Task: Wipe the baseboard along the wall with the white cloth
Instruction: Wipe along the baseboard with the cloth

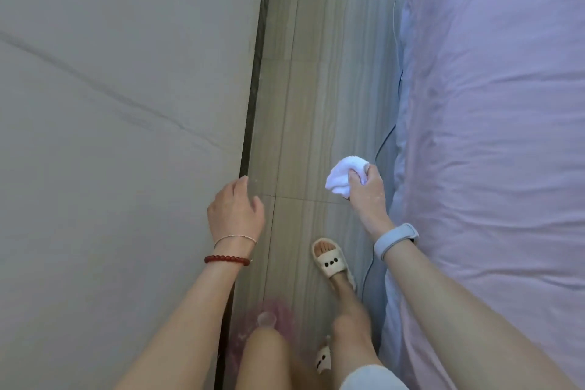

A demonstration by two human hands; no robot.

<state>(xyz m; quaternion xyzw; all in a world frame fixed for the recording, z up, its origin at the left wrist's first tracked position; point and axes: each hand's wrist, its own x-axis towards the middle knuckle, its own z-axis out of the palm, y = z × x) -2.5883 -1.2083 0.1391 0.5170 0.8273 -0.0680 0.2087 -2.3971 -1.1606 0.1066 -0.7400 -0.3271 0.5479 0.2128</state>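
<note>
Beside the baseboard, right hand clutches the white cloth.

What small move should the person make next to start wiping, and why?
Probably carry the right hand, which grips the white cloth near the bed, leftward and down to the dark baseboard; the cloth isn't touching it yet.

One white cloth. Two hands: left hand, right hand. Two slippers. Two bracelets, one wristband, one baseboard, one cable.
</note>
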